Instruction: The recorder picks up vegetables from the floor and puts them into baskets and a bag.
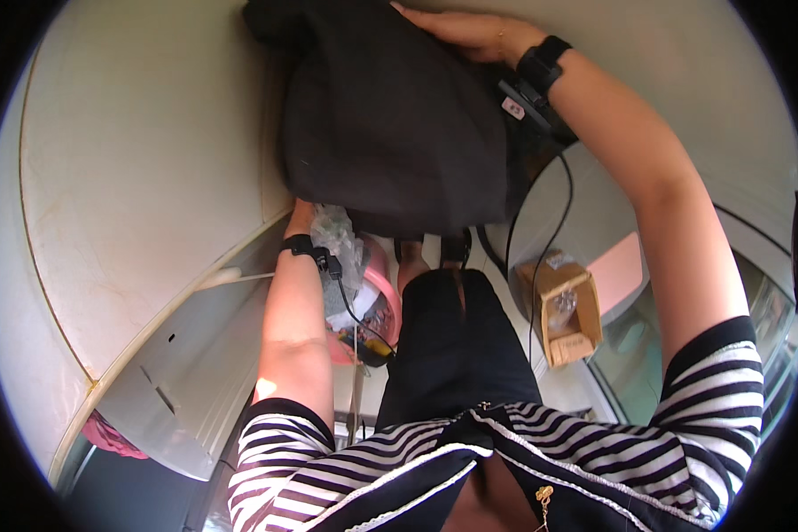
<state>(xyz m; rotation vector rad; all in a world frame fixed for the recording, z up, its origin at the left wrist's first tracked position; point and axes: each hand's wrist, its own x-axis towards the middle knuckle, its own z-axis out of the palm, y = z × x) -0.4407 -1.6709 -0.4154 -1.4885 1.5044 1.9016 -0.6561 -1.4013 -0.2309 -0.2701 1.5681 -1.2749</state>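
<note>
A large piece of black cloth (399,126), perhaps a garment, hangs in front of me near the top of the view. The fingers of my right hand (462,30) lie against its upper right edge; whether they grip it cannot be seen. My left forearm reaches up to the cloth's lower left edge, where my left hand goes out of sight behind it. Black straps with small devices are on both wrists, and a black cable runs from the left one.
A pink bin (382,282) with a clear plastic liner (339,243) and litter stands beside my legs. To the right are an open cardboard box (558,289), a pink panel (617,272) and a hanging black cable (565,219). A pale wall or panel (139,166) rises at left.
</note>
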